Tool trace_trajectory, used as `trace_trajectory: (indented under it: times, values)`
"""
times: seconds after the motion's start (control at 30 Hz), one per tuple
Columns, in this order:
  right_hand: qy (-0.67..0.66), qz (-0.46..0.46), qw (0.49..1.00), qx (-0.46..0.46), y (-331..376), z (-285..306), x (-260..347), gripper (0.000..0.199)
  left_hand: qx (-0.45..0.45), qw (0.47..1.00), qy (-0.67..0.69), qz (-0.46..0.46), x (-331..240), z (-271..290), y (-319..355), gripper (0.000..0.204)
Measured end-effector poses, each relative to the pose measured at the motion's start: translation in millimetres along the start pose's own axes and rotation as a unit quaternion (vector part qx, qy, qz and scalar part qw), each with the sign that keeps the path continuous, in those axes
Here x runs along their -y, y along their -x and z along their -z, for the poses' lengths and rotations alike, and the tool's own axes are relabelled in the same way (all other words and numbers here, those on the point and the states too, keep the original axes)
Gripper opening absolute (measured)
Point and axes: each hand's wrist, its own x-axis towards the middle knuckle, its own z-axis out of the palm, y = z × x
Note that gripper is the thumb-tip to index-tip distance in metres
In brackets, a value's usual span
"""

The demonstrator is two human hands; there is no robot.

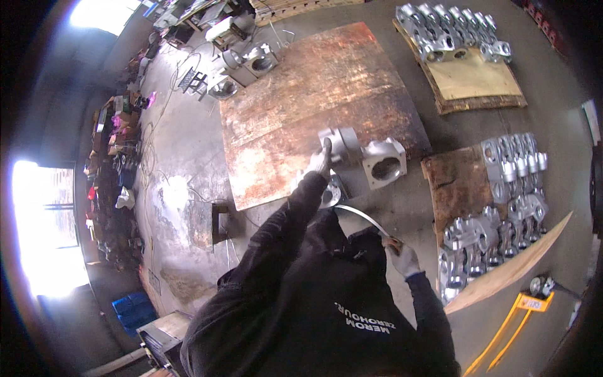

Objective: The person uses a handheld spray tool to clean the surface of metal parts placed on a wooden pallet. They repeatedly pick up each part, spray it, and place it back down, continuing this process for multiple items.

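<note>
Your L hand (320, 163) clasps the metal casting (344, 144), R hand (405, 257) closed on a curved rod (366, 216); casting's prob. heavy, rigid, a bit slick, so hold by rim (325, 134).

Dull silver metal casting (345, 145), rounded, on a worn wooden board (295, 122) near its edge, slender pale rod (365, 216), curved

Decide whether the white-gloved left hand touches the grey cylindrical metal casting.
Touching: the head view shows the left hand against the left side of the casting.
</note>
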Motion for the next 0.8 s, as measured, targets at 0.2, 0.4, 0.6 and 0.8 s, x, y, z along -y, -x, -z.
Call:
trace_trajectory:
  times: [0.2, 0.4, 0.6, 0.8]
  values:
    - [-0.133, -0.122, 0.981, -0.068, 36, 10, -7, 0.025, -0.129, 0.923, -0.351, 0.083, 3, -6, -8, 0.083]
    - [-0.166, -0.258, 0.921, -0.242, 35, -9, 60, 0.033, -0.100, 0.951, -0.282, -0.083, -8, 8, 20, 0.061]
    - [-0.312, -0.281, 0.837, -0.350, 20, -57, 119, 0.032, -0.090, 0.978, -0.187, 0.001, -25, 78, -49, 0.059]
    - [-0.238, -0.239, 0.898, -0.283, -42, -100, 175, 0.031, -0.169, 0.975, -0.119, -0.085, -86, 181, -179, 0.046]
